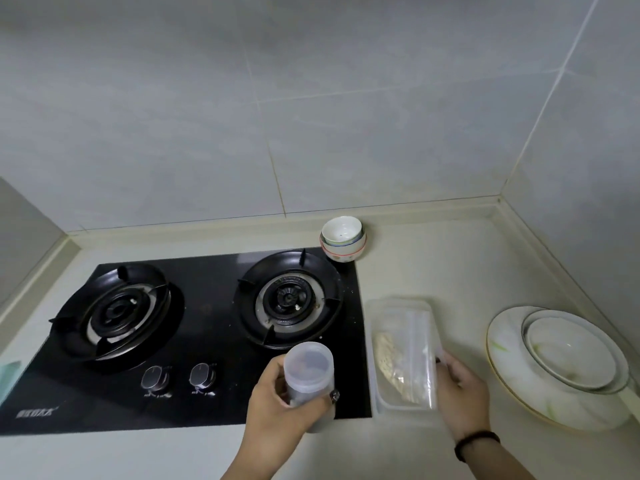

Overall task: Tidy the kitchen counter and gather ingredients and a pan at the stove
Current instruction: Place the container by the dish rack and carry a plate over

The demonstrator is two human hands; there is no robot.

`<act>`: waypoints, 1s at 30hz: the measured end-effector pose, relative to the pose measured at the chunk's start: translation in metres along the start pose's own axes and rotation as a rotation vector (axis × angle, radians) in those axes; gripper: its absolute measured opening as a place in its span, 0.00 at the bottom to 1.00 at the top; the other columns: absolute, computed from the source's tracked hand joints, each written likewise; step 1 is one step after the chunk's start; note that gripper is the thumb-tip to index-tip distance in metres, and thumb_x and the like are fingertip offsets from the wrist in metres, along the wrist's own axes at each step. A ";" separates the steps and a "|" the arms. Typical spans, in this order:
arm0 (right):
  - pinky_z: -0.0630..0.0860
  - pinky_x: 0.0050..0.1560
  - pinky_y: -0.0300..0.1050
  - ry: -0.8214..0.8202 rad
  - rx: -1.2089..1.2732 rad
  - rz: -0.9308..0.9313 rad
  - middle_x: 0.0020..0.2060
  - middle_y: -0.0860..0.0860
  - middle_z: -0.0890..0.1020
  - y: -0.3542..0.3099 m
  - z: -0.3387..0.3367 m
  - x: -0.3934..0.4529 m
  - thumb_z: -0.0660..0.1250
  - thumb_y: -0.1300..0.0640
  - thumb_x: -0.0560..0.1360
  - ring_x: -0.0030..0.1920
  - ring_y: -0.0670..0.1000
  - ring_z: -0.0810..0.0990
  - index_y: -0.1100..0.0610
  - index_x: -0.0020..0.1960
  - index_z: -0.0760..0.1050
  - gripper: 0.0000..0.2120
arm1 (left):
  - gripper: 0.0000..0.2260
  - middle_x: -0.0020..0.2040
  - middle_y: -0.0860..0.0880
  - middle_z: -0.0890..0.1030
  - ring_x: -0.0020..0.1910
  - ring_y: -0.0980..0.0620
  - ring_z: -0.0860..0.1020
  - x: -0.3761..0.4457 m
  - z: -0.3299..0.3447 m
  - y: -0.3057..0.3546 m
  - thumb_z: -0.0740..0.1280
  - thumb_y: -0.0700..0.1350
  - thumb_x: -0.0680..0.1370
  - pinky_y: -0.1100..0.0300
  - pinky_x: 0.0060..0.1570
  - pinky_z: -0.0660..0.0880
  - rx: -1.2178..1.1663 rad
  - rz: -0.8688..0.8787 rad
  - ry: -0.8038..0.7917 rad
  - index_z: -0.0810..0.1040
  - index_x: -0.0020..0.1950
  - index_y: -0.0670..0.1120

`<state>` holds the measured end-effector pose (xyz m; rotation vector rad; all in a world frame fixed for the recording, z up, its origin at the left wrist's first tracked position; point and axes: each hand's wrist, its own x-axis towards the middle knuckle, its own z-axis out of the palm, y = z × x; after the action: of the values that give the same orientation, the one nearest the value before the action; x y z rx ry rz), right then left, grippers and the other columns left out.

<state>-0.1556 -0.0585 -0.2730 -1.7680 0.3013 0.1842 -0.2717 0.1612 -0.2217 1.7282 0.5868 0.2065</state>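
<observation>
A black two-burner gas stove (194, 327) is set into the pale counter. My left hand (277, 400) grips a translucent lidded jar (308, 372) with dark contents, held over the stove's front right corner. Right of the stove lies a clear plastic container (398, 317) with a zip bag of pale food (394, 362) in it. My right hand (464, 393) holds that container's near right edge, thumb against its side. No pan is in view.
Small stacked bowls (343, 237) stand behind the stove near the wall. Stacked white plates (554, 368) lie at the right, close to the side wall. Two stove knobs (180, 377) face the front edge. A pale green object (7, 379) shows at the far left.
</observation>
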 end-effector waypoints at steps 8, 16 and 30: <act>0.74 0.40 0.42 -0.147 0.002 -0.112 0.34 0.56 0.83 -0.040 0.056 -0.037 0.62 0.63 0.76 0.33 0.54 0.77 0.52 0.47 0.83 0.12 | 0.25 0.45 0.59 0.83 0.43 0.60 0.80 -0.034 -0.059 -0.015 0.81 0.35 0.61 0.68 0.40 0.76 -0.063 -0.026 0.186 0.78 0.53 0.52; 0.75 0.50 0.39 -0.420 0.014 -0.191 0.46 0.41 0.84 -0.060 0.146 -0.124 0.64 0.64 0.76 0.48 0.42 0.81 0.48 0.56 0.81 0.15 | 0.30 0.41 0.55 0.84 0.41 0.55 0.81 -0.109 -0.160 -0.048 0.79 0.53 0.49 0.66 0.35 0.75 -0.109 -0.115 0.519 0.79 0.49 0.54; 0.74 0.34 0.28 -0.867 -0.034 -0.215 0.42 0.39 0.85 -0.047 0.265 -0.348 0.66 0.59 0.77 0.40 0.34 0.81 0.48 0.56 0.80 0.10 | 0.29 0.51 0.59 0.79 0.49 0.58 0.77 -0.291 -0.315 -0.116 0.82 0.42 0.60 0.68 0.42 0.72 -0.175 -0.241 0.826 0.74 0.55 0.56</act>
<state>-0.4623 0.2446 -0.1877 -1.5784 -0.5148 0.7670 -0.6915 0.3058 -0.2040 1.3417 1.3232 0.7922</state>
